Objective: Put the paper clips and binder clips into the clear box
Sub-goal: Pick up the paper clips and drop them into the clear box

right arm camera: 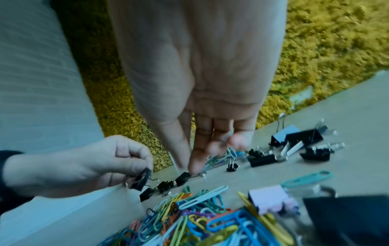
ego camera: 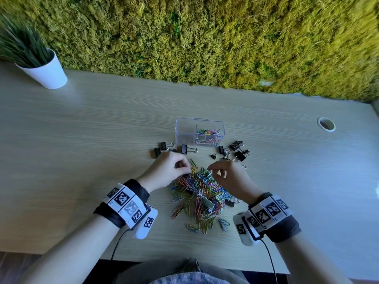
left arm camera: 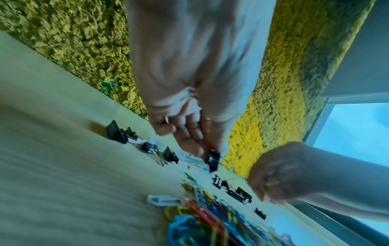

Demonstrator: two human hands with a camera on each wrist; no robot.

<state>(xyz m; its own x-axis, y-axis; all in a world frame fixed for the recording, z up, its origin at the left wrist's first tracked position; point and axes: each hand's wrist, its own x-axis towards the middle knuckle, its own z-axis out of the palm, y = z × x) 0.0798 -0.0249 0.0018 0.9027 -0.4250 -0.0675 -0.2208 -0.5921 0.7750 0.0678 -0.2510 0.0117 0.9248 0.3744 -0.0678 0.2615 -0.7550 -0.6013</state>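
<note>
The clear box (ego camera: 184, 130) stands upright on the desk; its right half holds coloured paper clips (ego camera: 208, 134) and its left half shows none. A big heap of coloured paper clips (ego camera: 201, 191) lies in front of me. My left hand (ego camera: 182, 168) hovers at the heap's far left edge and pinches a small black binder clip (left arm camera: 213, 160), also visible in the right wrist view as the binder clip (right arm camera: 140, 180). My right hand (ego camera: 213, 171) hangs over the heap's far side. Its thumb and forefinger tips nearly meet, and its curled fingers (right arm camera: 235, 141) hold a thin wire paper clip.
Loose black binder clips lie left (ego camera: 164, 147) and right (ego camera: 238, 149) of the box, and one (ego camera: 229, 202) sits in the heap. A white plant pot (ego camera: 47, 72) stands far left, a cable hole (ego camera: 326, 124) far right. A moss wall (ego camera: 205, 37) backs the desk.
</note>
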